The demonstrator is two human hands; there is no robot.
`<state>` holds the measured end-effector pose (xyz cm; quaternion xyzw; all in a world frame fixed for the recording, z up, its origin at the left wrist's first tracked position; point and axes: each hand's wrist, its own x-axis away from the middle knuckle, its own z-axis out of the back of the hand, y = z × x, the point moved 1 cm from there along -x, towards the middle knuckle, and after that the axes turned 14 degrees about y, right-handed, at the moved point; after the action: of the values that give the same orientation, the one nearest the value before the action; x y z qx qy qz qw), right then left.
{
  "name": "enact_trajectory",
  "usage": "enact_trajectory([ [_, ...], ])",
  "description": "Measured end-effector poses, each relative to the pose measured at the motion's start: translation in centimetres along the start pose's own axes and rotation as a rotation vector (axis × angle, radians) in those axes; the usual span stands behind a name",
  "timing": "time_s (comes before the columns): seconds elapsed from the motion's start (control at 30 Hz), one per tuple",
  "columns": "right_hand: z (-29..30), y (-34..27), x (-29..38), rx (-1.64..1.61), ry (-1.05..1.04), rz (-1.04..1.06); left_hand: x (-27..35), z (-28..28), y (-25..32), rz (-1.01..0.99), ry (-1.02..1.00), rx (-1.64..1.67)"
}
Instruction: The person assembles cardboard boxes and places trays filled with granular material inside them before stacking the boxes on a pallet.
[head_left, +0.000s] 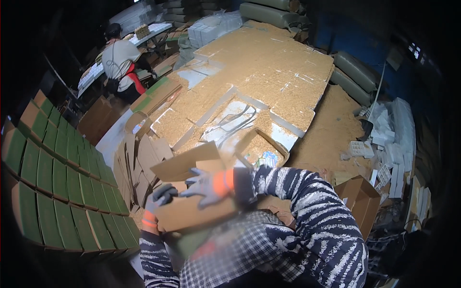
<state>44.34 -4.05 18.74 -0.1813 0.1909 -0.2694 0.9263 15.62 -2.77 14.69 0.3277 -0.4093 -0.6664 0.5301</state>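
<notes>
A brown cardboard box [198, 214] with raised flaps lies in front of my body. My left hand [158, 201], in a grey glove with an orange cuff, is at the box's left end, its dark fingertips curled over the edge. Across the opening reaches my right hand [207, 185], gloved the same way, fingers spread and nothing visible in its grasp. Behind it stands the far flap [187, 162]. The inside of the box is mostly hidden by my hands and the flaps.
Green-and-brown cartons [65, 183] are stacked at left, beside flattened cardboard [140, 162]. Ahead, white foam blocks covered with sawdust-like material [259, 68] form a platform. An open carton [263, 145] holds coloured packets. Another person [120, 61] bends near a table at upper left.
</notes>
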Motion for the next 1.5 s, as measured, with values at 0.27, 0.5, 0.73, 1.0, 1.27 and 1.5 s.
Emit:
enact_trajectory([
  [0.27, 3.1, -0.6, 2.4, -0.649, 0.707, -0.391, 10.0, 2.1, -2.5, 0.128, 0.709, 0.478],
  [0.5, -14.8, 1.0, 6.0, -0.708, 0.311, -0.658, 4.9, 3.4, 8.9, 0.164, 0.209, 0.264],
  [0.73, -9.7, 8.6, 13.2, -1.324, 0.227, -1.078, 9.1, -4.6, 4.2, 0.064, -0.304, -0.493],
  [1.0, 1.3, 32.3, 44.3, 0.256, 1.724, -1.876, 10.5, -5.6, 5.5, -0.016, -0.468, -0.492],
  [1.27, -0.6, 37.8, 43.7, -0.065, 1.781, -1.871, 11.7, -5.9, 4.5, -0.038, 0.857, -0.764],
  [1.5, 7.3, 25.2, 35.0, -0.322, 1.783, -1.312, 11.8, -5.6, -1.8, 0.232, 0.870, -0.163],
])
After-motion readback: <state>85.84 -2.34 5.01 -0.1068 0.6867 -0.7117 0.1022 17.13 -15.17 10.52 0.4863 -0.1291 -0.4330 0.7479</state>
